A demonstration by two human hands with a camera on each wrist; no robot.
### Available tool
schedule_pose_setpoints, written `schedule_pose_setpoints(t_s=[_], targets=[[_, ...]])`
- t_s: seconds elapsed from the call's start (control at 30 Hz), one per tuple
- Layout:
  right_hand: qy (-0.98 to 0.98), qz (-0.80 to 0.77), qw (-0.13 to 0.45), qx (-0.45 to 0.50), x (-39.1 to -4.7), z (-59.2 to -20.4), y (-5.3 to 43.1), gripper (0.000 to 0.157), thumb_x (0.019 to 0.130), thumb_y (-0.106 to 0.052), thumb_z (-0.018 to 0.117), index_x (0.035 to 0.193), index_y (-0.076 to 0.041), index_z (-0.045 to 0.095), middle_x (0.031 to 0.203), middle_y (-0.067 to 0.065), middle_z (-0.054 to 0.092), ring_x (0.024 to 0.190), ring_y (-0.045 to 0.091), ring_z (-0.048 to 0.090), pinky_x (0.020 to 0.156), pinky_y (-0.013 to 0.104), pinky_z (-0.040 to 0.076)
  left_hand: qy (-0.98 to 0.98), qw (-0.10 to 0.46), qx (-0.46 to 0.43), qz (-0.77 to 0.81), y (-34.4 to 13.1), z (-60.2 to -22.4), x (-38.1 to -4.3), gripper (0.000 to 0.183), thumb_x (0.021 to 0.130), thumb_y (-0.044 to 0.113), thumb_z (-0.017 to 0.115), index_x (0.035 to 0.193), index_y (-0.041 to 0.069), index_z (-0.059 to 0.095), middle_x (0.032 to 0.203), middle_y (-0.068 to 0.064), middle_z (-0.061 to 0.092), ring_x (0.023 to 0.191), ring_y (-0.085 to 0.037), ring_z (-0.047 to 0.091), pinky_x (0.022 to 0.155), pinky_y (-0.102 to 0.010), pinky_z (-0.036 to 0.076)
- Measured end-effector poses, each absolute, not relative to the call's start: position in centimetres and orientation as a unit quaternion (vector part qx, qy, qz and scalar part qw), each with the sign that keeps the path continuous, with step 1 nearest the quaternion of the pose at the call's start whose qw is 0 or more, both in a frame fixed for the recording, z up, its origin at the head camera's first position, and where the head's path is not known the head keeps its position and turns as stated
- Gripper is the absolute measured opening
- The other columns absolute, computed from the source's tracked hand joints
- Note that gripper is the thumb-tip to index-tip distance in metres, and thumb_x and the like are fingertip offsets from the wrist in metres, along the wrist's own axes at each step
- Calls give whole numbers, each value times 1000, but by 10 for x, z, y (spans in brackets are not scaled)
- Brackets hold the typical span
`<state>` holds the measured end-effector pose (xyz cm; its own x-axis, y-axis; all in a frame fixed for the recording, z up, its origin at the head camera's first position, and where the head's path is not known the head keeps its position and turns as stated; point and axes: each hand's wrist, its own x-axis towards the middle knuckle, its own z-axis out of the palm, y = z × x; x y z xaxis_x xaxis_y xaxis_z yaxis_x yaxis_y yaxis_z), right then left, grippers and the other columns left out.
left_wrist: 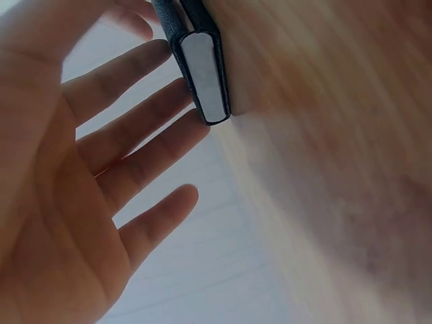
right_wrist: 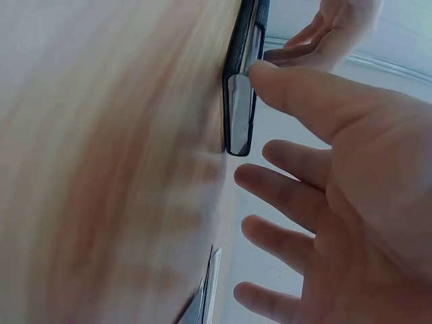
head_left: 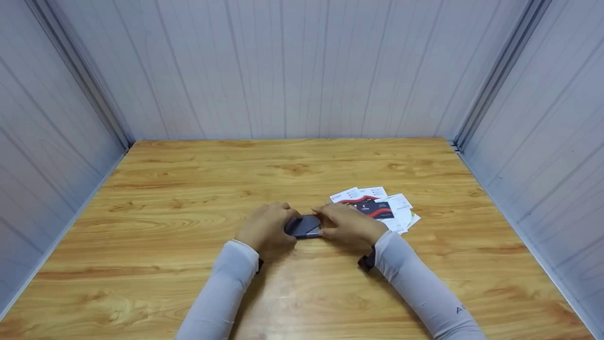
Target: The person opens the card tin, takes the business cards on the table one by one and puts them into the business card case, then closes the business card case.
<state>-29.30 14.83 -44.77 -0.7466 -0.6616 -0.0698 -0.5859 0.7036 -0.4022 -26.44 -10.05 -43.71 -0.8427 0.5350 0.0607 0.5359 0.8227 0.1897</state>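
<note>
In the head view, seemingly at the step of bracing a dark case (head_left: pixel 303 225) between left hand (head_left: pixel 268 226) and right hand (head_left: pixel 349 222), probably calling next for a firmer hold at both ends, on the tabletop (head_left: pixel 188 184) midway between its side edges, with cards (head_left: pixel 381 211) toward the right edge. In the left wrist view, fingers (left_wrist: pixel 135 125) spread nearly straight, tips at the case's edge, thumb hidden. In the right wrist view, thumb tip (right_wrist: pixel 270 77) against the case, other fingers (right_wrist: pixel 280 190) wide, apparently clear of it.

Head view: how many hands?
2: left hand at the dark case's left end; right hand at its right end, near the spread cards.
</note>
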Motion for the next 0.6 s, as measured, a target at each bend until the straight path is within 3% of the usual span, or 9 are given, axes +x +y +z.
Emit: schedule_pose_setpoints(t_s=[0.23,0.6], targets=[[911,-203,116,-339,-291,-446,146,58,98,-33,65,151,-17,48,145,2,53,135,18,44,113,38,32,-948,2,-284,-145,-99,-438,-265,33,73,18,83,105,17,76,97,1,69,82,-13,59,75,-32,49],[905,-234,125,-333,-292,-446,146,59,96,-27,69,150,-13,48,143,3,54,134,17,45,112,36,34,-940,-4,-291,-177,-102,-438,-269,30,73,15,81,103,15,78,96,4,71,80,-12,60,73,-30,50]])
